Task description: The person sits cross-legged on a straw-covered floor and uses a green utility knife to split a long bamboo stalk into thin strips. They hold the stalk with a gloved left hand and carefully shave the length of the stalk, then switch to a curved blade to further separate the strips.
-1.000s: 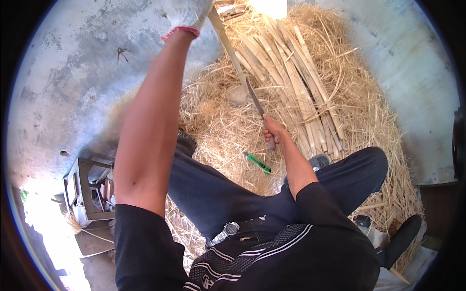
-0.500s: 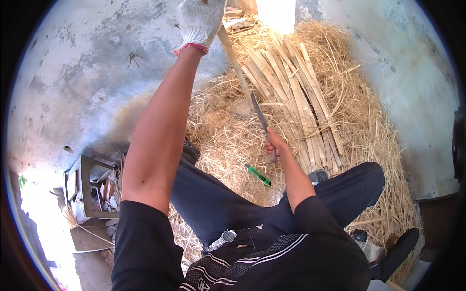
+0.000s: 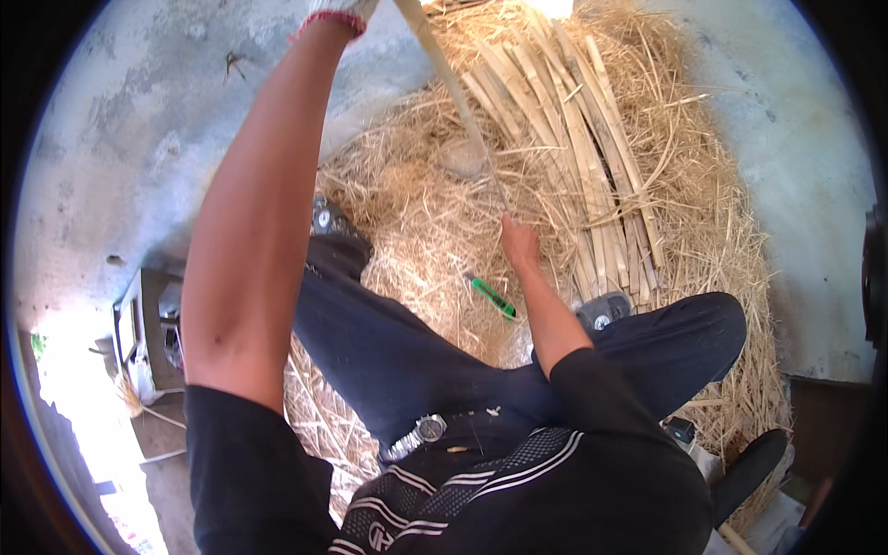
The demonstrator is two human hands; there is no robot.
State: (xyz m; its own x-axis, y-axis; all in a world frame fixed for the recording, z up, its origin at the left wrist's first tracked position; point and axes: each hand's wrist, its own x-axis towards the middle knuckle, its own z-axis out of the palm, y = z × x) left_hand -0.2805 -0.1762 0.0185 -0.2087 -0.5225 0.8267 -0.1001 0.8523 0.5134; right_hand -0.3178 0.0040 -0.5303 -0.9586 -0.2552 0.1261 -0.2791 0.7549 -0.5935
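Observation:
My left hand (image 3: 344, 11), in a white knit glove with a red cuff, is raised at the top edge; its fingers are cut off by the frame. A long pale bamboo strip (image 3: 446, 79) slants down from beside it toward my right hand. My bare right hand (image 3: 521, 242) is closed around a knife (image 3: 500, 192), whose thin dark blade is blurred and meets the strip's lower end. The handle is hidden within my fist. Below that hand a green utility knife (image 3: 493, 298) lies on the shavings.
Several split bamboo strips (image 3: 592, 157) lie bundled on a heap of shavings (image 3: 407, 222) between my legs and beyond. A concrete wall (image 3: 166, 139) rises at the left. A wooden cabinet (image 3: 153, 324) stands at the lower left. A metal wristwatch (image 3: 428, 428) rests at my lap.
My left hand has moved up and left, mostly out of the picture, with the strip. My right hand and knife have shifted slightly upward. The whole view has also tilted a little.

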